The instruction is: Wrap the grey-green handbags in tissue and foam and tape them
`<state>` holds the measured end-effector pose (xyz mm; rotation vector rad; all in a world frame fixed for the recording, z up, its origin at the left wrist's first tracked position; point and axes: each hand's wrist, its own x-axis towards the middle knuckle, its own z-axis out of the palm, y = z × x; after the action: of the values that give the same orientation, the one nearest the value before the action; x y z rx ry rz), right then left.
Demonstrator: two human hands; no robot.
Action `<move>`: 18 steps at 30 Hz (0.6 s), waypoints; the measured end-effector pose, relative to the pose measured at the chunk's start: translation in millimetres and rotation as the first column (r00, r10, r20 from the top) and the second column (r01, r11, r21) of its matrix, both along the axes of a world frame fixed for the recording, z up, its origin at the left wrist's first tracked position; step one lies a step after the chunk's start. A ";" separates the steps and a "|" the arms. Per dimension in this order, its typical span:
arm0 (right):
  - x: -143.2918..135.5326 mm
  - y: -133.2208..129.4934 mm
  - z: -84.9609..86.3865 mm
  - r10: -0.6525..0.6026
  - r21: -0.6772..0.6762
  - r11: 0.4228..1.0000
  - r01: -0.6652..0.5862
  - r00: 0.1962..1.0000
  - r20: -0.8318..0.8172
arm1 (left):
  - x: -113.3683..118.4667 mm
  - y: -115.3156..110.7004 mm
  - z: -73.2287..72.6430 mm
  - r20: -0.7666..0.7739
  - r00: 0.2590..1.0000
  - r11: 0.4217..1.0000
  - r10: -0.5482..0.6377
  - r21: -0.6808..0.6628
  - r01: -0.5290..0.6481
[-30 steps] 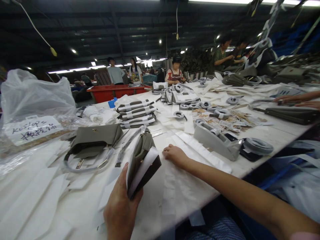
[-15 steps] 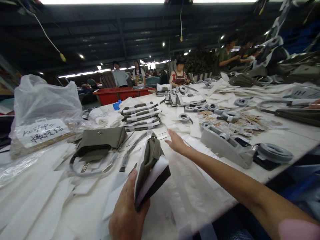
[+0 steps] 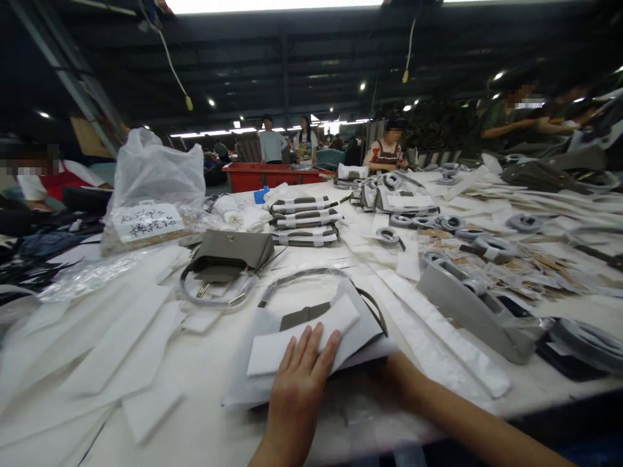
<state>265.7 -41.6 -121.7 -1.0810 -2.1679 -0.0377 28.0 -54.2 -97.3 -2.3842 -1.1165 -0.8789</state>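
An olive-grey handbag [image 3: 305, 316] lies on the table in front of me, wrapped in white sheeting, its covered handle [image 3: 304, 272] arched away from me. My left hand [image 3: 304, 370] rests flat on a folded white foam sheet [image 3: 272, 353] on top of the bag, fingers stretched out. At the bag's right side, my right hand [image 3: 396, 373] reaches beneath the wrapping; its fingers are hidden. Another olive handbag [image 3: 238, 250] with a wrapped handle sits just beyond, to the left.
White sheets [image 3: 97, 331] cover the left of the table. Wrapped bags [image 3: 305, 220] are stacked behind. To the right stand a grey tape dispenser [image 3: 474, 311], rolled straps [image 3: 579, 340] and scattered tags [image 3: 525, 272]. A plastic sack [image 3: 156, 168] stands at the left. Co-workers are in the background.
The bag has gone from tilted in my left hand to lying on the table. My left hand now presses flat on it, and my right hand has come back to its right side.
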 end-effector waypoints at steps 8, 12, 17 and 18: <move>49.3 4.3 79.4 -0.367 -0.045 0.930 0.366 0.912 -0.183 | 17.5 -2.0 -33.0 -0.009 1.000 0.996 -0.020 0.088 0.021; 9.2 60.2 99.3 -0.236 -0.440 0.853 0.280 0.960 0.153 | 17.9 -6.5 -40.4 -0.033 0.999 0.995 -0.021 0.100 0.024; -39.8 121.6 82.5 -0.236 -0.581 0.689 0.433 0.892 0.385 | 7.0 -17.8 -40.0 -0.012 1.000 0.987 -0.022 0.156 0.024; -45.5 129.3 78.2 -0.254 -0.592 0.654 0.471 0.874 0.415 | 5.8 -20.2 -39.7 -0.009 1.000 0.987 -0.019 0.160 0.020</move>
<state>220.2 87.7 -43.5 -2.0574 -2.2276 0.4851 33.7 -74.4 -137.0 -2.2691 -0.9818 -0.9286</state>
